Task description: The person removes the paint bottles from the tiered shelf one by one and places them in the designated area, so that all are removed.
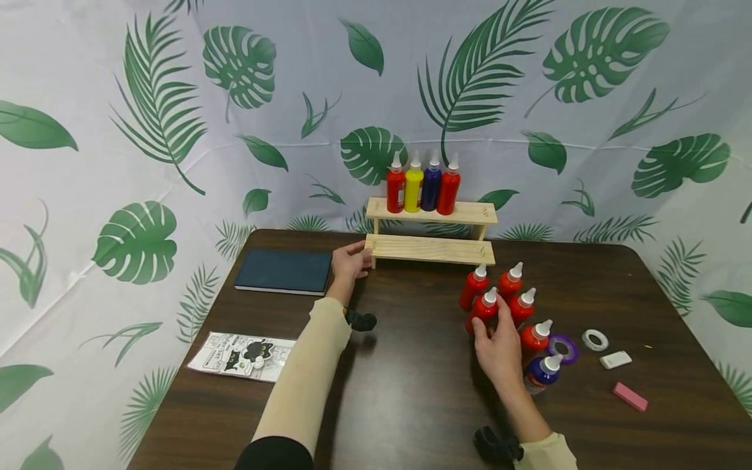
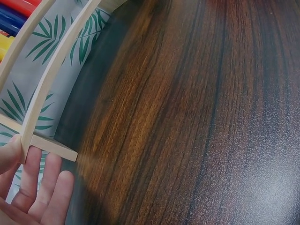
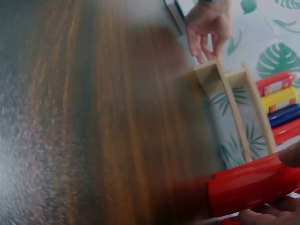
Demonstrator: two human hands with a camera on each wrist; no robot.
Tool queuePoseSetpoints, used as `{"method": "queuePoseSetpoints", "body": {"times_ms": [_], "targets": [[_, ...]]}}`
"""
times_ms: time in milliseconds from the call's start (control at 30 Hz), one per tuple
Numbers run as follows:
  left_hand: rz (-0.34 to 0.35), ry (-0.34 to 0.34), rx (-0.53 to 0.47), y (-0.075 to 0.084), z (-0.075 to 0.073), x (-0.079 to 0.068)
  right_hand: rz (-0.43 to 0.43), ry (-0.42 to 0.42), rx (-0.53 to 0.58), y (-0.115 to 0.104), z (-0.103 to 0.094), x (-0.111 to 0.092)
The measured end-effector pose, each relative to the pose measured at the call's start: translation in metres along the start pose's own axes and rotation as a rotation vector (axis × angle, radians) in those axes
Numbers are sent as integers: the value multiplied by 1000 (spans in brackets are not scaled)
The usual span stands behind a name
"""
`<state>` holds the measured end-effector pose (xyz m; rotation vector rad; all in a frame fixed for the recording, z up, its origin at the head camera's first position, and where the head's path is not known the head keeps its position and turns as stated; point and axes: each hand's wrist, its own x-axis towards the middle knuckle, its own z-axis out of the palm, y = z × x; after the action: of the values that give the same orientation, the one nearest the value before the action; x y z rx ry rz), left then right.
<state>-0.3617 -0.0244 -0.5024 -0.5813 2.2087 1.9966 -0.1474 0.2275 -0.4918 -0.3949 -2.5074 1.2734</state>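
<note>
A two-tier wooden rack (image 1: 431, 249) stands at the table's back edge. My left hand (image 1: 349, 264) grips the left end of its lower shelf, the thumb (image 2: 10, 152) on one face and fingers curled at the other. On the upper tier, a red bottle (image 1: 395, 186), a yellow bottle (image 1: 414, 189), a dark blue bottle (image 1: 431, 188) and another red bottle (image 1: 449, 190) stand in a row. My right hand (image 1: 499, 346) holds a red squeeze bottle (image 3: 253, 185) with a white nozzle between thumb and fingers. Several more red bottles (image 1: 510, 284) stand around that hand.
A blue bottle (image 1: 542, 373) is nearest on the right, by a purple tape roll (image 1: 563, 349). Further right lie a white tape roll (image 1: 595, 340), a white eraser (image 1: 615, 360) and a pink eraser (image 1: 630, 396). At left are a dark notebook (image 1: 284, 270) and a printed packet (image 1: 241, 356).
</note>
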Motion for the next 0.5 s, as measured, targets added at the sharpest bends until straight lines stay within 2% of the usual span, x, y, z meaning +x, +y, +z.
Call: {"method": "queuePoseSetpoints", "body": {"times_ms": [100,200,267,367,500], "targets": [[-14,4,6,-1,0,1,20,-56,-53,-6,-6,-2],[-19,4,8,-1,0,1,-9,-72,-102,-18,-15,-5],[-23,3,4,-2,-1,1,-46,-50,-117,-30,-22,-6],[-9,0,-2,-2,-1,0,-87,27,-99,-53,-33,-5],[23,-13,0,-2,-2,-1,-111,89,-47,-90,-45,9]]}}
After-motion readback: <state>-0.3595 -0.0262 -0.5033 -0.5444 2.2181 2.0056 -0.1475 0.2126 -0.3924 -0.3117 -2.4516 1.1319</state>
